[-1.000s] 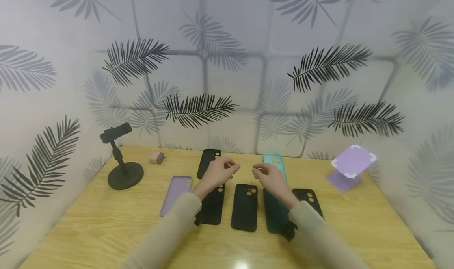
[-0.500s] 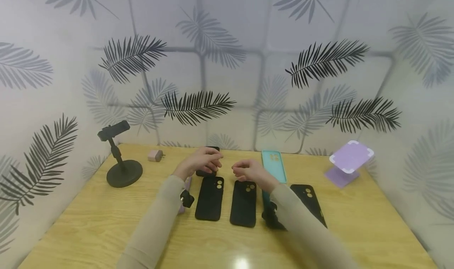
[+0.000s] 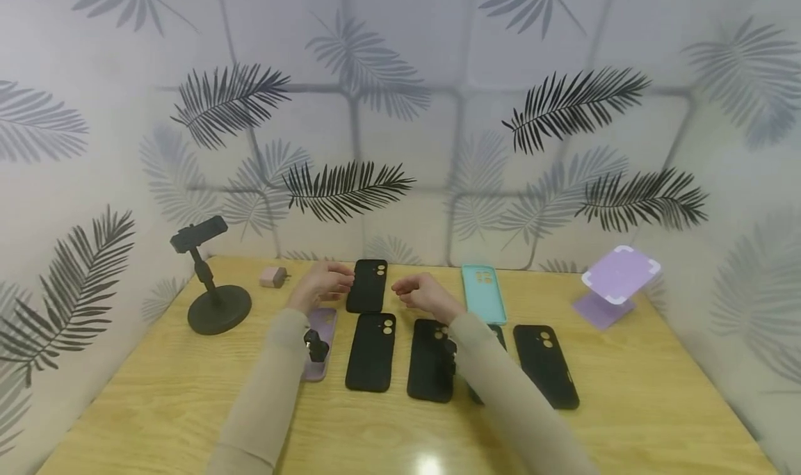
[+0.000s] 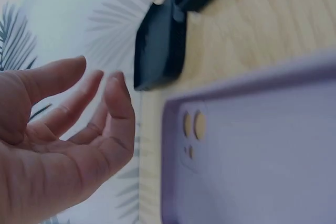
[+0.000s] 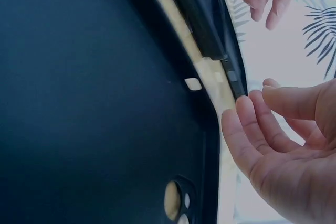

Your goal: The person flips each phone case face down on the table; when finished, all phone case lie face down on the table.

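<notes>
Both hands hover over the table, holding nothing. My left hand (image 3: 322, 282), fingers loosely bent, is just left of a black phone case (image 3: 366, 287) in the back row. On that case's other side is my right hand (image 3: 427, 294), its fingers relaxed too. A lilac phone case (image 4: 262, 150) lies beneath the left wrist. Nearer me are a black phone case (image 3: 370, 355) and another black phone case (image 3: 429, 364), the second under the right wrist. My right sleeve partly hides a dark green phone case (image 3: 498, 334). The fingers (image 5: 247, 135) in the right wrist view enclose nothing.
A turquoise phone case (image 3: 484, 295) lies at the back, with a black phone case (image 3: 546, 365) to the right. A black phone stand (image 3: 215, 307) and pink charger plug (image 3: 272, 277) are on the left. At the right stands a purple folding stand (image 3: 616, 280).
Both hands have moved left, the left one off the back black case, which shows fully now. The right hand has left the turquoise case's edge. The cases stay in place.
</notes>
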Motion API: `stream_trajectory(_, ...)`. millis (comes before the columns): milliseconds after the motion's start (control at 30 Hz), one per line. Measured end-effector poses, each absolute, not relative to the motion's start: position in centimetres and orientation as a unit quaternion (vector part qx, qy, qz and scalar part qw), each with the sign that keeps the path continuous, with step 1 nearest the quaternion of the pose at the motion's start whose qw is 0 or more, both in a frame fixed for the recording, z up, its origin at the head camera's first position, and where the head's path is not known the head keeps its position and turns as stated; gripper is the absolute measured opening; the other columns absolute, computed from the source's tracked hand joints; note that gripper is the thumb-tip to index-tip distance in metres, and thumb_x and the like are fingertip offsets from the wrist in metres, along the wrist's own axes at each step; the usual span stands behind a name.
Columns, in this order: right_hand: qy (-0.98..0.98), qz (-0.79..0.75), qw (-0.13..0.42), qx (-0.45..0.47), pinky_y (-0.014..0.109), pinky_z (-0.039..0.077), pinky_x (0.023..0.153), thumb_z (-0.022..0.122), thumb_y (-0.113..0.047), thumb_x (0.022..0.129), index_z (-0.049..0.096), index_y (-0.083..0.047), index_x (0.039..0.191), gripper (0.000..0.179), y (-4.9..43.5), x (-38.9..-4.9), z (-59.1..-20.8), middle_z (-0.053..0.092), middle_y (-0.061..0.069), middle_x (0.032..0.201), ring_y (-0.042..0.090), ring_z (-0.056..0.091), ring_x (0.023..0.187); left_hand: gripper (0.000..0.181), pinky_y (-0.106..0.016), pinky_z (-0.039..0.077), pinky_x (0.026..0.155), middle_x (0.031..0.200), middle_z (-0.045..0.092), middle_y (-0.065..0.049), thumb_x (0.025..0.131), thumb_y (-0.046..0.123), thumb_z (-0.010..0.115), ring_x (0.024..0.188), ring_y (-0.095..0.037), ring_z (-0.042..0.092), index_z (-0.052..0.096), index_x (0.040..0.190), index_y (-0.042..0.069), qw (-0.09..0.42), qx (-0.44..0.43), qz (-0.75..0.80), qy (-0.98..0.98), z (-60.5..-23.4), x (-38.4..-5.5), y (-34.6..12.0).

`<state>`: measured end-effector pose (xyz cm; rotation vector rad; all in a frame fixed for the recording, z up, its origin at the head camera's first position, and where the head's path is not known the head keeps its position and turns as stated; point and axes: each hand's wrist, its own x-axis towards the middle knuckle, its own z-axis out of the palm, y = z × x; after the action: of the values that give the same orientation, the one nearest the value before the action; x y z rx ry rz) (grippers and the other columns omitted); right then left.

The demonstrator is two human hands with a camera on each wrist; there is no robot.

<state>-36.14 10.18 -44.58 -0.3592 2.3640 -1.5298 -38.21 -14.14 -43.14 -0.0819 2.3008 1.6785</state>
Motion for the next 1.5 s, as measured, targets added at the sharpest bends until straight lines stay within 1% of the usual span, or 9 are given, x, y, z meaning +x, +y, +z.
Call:
stream_trajectory(233, 0.837, -0.497, 0.163, -0.160, 0.040, 0.052, 0.101, 0.051, 0.007, 0.094, 0.059, 0.005, 0.130, 0.038, 9.3, -36.5, -45.0, 0.061, 0.020, 0.131, 0.032, 0.057, 0.123, 0.040, -0.043, 0.053, 0.098, 0.140, 0.050, -0.025, 0.098, 0.002, 0.052, 0.121, -0.036, 0.057, 0.049, 0.137, -0.007, 0.170, -0.053, 0.561, 0.808, -43.3, -38.2, -14.6)
stream_trajectory(500, 0.840, -0.487, 0.184, -0.151, 0.039, 0.050, 0.103, 0.051, 0.009, 0.094, 0.058, 0.006, 0.131, 0.038, 8.7, -36.7, -45.3, 0.063, 0.020, 0.129, 0.031, 0.059, 0.120, 0.041, -0.039, 0.056, 0.093, 0.134, 0.054, -0.027, 0.095, -0.001, 0.052, 0.111, -0.034, 0.064, 0.049, 0.135, -0.010, 0.179, -0.045, 0.534, 0.825, -43.1, -38.1, -14.0)
stream_trajectory(633, 0.840, -0.488, 0.187, -0.148, 0.039, 0.049, 0.104, 0.050, 0.007, 0.095, 0.057, 0.006, 0.133, 0.038, 8.8, -36.8, -45.3, 0.062, 0.020, 0.130, 0.030, 0.059, 0.121, 0.041, -0.038, 0.057, 0.090, 0.130, 0.056, -0.024, 0.096, 0.001, 0.052, 0.102, -0.027, 0.066, 0.049, 0.136, -0.007, 0.179, -0.051, 0.530, 0.827, -43.1, -38.4, -13.6)
stream_trajectory(733, 0.838, -0.489, 0.189, -0.149, 0.041, 0.048, 0.105, 0.051, 0.002, 0.097, 0.057, 0.005, 0.133, 0.037, 8.6, -36.7, -45.2, 0.060, 0.020, 0.132, 0.030, 0.058, 0.123, 0.042, -0.034, 0.058, 0.082, 0.121, 0.059, -0.018, 0.097, 0.002, 0.054, 0.087, -0.020, 0.063, 0.049, 0.138, -0.005, 0.179, -0.051, 0.530, 0.827, -43.1, -38.6, -13.6)
stream_trajectory(867, 0.841, -0.483, 0.188, -0.157, 0.043, 0.048, 0.106, 0.051, -0.007, 0.100, 0.057, 0.003, 0.134, 0.036, 8.3, -36.6, -45.2, 0.059, 0.019, 0.135, 0.030, 0.056, 0.125, 0.040, -0.026, 0.055, 0.067, 0.098, 0.058, -0.008, 0.097, 0.003, 0.056, 0.072, -0.013, 0.056, 0.051, 0.135, -0.006, 0.182, -0.037, 0.538, 0.822, -43.1, -38.6, -13.9)
stream_trajectory(1000, 0.832, -0.493, 0.198, -0.161, 0.043, 0.045, 0.108, 0.047, -0.016, 0.104, 0.057, 0.001, 0.135, 0.037, 7.8, -36.5, -45.1, 0.057, 0.018, 0.138, 0.030, 0.054, 0.128, 0.038, -0.026, 0.055, 0.068, 0.085, 0.058, -0.002, 0.098, 0.009, 0.057, 0.070, -0.011, 0.057, 0.050, 0.133, -0.006, 0.186, -0.022, 0.570, 0.800, -42.7, -38.3, -14.2)
stream_trajectory(1100, 0.816, -0.511, 0.218, -0.163, 0.043, 0.041, 0.113, 0.040, -0.024, 0.107, 0.054, 0.003, 0.137, 0.043, 7.5, -36.5, -45.0, 0.054, 0.019, 0.141, 0.031, 0.050, 0.133, 0.043, -0.032, 0.059, 0.079, 0.089, 0.063, -0.003, 0.098, 0.014, 0.058, 0.074, -0.012, 0.061, 0.049, 0.136, -0.004, 0.182, -0.018, 0.588, 0.788, -42.4, -38.1, -14.2)
stream_trajectory(1267, 0.798, -0.528, 0.244, -0.157, 0.045, 0.034, 0.117, 0.029, -0.037, 0.109, 0.044, 0.003, 0.144, 0.056, 7.3, -36.4, -44.8, 0.050, 0.021, 0.145, 0.033, 0.045, 0.137, 0.047, -0.041, 0.058, 0.090, 0.119, 0.064, -0.021, 0.100, 0.018, 0.057, 0.096, -0.026, 0.068, 0.045, 0.140, -0.003, 0.181, -0.005, 0.604, 0.776, -42.5, -38.1, -12.8)
stream_trajectory(1500, 0.781, -0.548, 0.259, -0.151, 0.051, 0.023, 0.121, 0.025, -0.044, 0.108, 0.028, -0.008, 0.155, 0.059, 7.4, -36.4, -45.0, 0.043, 0.021, 0.150, 0.034, 0.041, 0.140, 0.058, -0.049, 0.053, 0.098, 0.143, 0.047, -0.024, 0.099, 0.031, 0.059, 0.130, -0.041, 0.050, 0.038, 0.143, 0.000, 0.188, -0.006, 0.606, 0.773, -43.2, -37.8, -11.0)
